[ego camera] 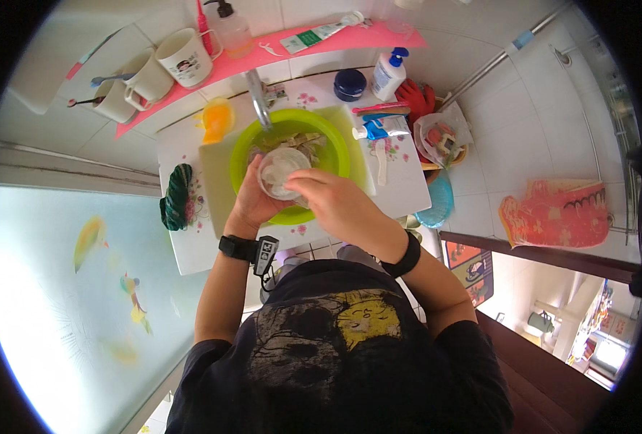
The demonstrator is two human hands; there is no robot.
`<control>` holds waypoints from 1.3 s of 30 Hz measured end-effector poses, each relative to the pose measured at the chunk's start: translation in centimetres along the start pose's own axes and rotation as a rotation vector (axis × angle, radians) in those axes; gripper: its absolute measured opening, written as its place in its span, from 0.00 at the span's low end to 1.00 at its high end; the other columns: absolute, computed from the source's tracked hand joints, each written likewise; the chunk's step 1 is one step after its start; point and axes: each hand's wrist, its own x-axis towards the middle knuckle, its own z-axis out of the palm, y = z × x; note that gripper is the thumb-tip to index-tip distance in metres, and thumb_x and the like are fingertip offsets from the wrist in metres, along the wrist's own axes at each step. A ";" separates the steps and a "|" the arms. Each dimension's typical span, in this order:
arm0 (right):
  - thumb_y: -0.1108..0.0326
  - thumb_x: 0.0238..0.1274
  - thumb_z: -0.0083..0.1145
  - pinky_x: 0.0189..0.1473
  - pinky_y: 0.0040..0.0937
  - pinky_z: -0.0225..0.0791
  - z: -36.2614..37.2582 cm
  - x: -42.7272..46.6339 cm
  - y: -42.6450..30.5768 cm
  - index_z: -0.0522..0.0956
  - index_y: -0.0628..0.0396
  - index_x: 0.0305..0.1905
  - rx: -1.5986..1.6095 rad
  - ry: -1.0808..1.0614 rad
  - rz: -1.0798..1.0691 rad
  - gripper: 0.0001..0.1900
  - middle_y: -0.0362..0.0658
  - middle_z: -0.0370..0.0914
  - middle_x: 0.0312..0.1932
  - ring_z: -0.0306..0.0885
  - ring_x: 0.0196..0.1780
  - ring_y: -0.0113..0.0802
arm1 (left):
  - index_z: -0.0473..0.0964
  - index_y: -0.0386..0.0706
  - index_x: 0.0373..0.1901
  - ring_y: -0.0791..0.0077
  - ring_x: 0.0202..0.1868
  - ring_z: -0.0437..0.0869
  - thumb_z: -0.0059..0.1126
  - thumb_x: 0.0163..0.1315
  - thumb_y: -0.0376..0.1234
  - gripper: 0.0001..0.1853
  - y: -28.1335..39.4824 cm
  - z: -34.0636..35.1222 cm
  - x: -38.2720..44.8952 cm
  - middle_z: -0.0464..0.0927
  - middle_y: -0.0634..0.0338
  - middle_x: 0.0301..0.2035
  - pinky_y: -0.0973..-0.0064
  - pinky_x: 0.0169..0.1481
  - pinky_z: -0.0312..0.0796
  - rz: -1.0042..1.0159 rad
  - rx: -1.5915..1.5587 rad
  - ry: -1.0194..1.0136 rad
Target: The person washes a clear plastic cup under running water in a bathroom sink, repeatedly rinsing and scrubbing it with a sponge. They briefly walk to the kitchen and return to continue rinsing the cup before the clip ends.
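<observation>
My left hand (pixel 251 199) grips a round translucent plastic tub (pixel 269 155) from its left side and tilts it towards me. Whitish, jelly-like contents (pixel 278 169) show inside. The fingertips of my right hand (pixel 338 202) are at the tub's right rim, over its mouth; whether they pinch anything is hidden. Below both hands, a lime-green plastic basin (pixel 343 157) stands in the sink (pixel 212 179). In the basin, behind the tub, lies brownish, crumpled material (pixel 307 142) that I cannot identify. The chrome faucet (pixel 257 97) reaches over the basin's far rim.
A pink shelf (pixel 245 59) above the sink carries mugs (pixel 185 58), a pump bottle (pixel 233 35) and a toothpaste tube (pixel 321 35). A dark green cloth (pixel 177 196) lies left. A blue jar (pixel 349 85), a lotion bottle (pixel 388 76) and a blue-white tube (pixel 383 128) are at the right.
</observation>
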 end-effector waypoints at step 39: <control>0.74 0.61 0.48 0.36 0.33 0.70 6.3 1.8 8.2 0.70 0.57 0.53 0.155 0.369 0.495 0.15 0.48 0.78 0.35 0.78 0.35 0.38 | 0.67 0.48 0.59 0.52 0.53 0.75 0.38 0.70 0.52 0.25 4.4 -3.7 -4.9 0.71 0.46 0.55 0.48 0.56 0.67 0.318 0.233 0.556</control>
